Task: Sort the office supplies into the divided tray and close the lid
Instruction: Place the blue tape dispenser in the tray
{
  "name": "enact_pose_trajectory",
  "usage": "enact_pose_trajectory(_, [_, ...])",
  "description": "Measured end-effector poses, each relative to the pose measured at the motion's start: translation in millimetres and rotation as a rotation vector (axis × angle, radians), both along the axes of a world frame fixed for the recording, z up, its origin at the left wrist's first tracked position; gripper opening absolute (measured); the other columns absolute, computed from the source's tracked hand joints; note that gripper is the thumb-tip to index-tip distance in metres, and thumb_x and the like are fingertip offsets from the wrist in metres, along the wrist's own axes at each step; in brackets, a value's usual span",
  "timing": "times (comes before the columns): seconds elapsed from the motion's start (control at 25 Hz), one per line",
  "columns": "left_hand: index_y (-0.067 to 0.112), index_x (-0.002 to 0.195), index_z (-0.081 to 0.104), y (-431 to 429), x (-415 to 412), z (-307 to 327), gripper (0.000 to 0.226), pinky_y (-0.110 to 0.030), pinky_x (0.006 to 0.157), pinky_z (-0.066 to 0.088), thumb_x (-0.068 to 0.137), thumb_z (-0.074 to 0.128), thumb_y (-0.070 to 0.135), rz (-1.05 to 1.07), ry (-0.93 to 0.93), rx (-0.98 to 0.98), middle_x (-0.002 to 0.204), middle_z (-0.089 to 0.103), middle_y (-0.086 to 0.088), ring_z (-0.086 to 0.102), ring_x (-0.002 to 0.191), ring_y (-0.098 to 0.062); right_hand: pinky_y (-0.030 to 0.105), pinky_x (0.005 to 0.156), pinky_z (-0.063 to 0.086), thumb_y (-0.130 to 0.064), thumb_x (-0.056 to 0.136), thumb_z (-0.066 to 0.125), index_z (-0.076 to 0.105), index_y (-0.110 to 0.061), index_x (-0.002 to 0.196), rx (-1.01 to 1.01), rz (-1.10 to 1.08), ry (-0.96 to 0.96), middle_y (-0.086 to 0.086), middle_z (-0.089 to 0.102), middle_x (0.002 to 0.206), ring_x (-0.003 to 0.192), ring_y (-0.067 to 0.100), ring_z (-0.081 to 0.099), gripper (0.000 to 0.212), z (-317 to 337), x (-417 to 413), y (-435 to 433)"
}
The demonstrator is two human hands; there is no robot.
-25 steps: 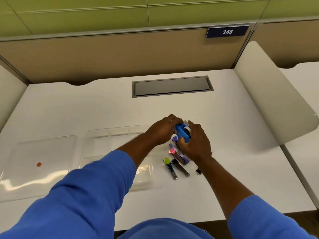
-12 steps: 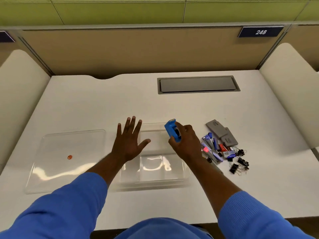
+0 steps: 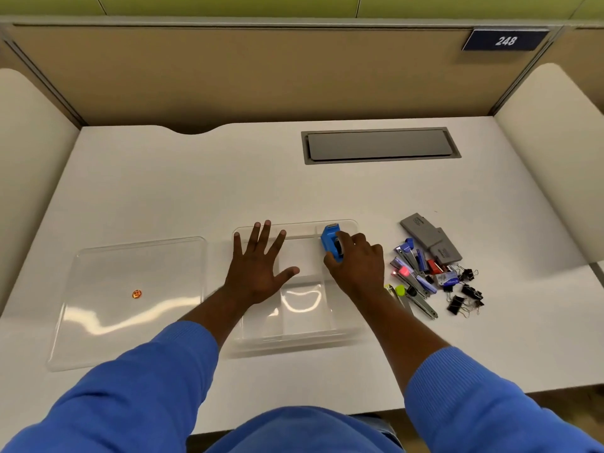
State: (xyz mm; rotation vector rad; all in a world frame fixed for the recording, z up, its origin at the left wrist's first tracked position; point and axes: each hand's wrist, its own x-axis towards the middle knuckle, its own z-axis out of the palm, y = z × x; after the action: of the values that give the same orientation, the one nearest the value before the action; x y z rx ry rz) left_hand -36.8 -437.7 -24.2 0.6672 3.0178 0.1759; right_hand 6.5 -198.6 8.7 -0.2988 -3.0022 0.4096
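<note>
A clear divided tray (image 3: 294,341) sits at the middle of the white desk. My right hand (image 3: 358,264) grips a blue tape dispenser (image 3: 330,240) over the tray's far right compartment. My left hand (image 3: 258,268) lies flat with fingers spread on the tray's left part. The clear lid (image 3: 130,302), with a small orange sticker (image 3: 136,293), lies flat to the left of the tray. To the right of the tray is a pile of supplies: grey boxes (image 3: 431,237), nail clippers (image 3: 421,300), staple boxes (image 3: 446,279) and black binder clips (image 3: 464,297).
A grey cable hatch (image 3: 380,145) is set into the desk at the back. Beige partitions close in the desk at the left, rear and right. A sign reading 248 (image 3: 505,40) hangs on the back panel.
Both hands left the supply pile. The right hand carried the blue tape dispenser left to the tray and lowered it. The left hand spread flat on the tray. My view swung left.
</note>
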Motion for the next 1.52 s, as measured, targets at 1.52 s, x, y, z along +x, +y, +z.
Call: enact_pose_trajectory(1.52, [0.032, 0.154, -0.014, 114, 1, 40, 0.098, -0.053, 0.116, -0.020, 0.080, 0.012, 0.090, -0.070, 0.036, 0.023, 0.164, -0.017, -0.001, -0.020, 0.150, -0.022, 0.047, 0.122, -0.010, -0.075, 0.092, 0.023, 0.001, -0.021, 0.159, 0.012, 0.121, -0.030, 0.001, -0.006, 0.167, 0.153, 0.018, -0.007, 0.089, 12, 27, 82])
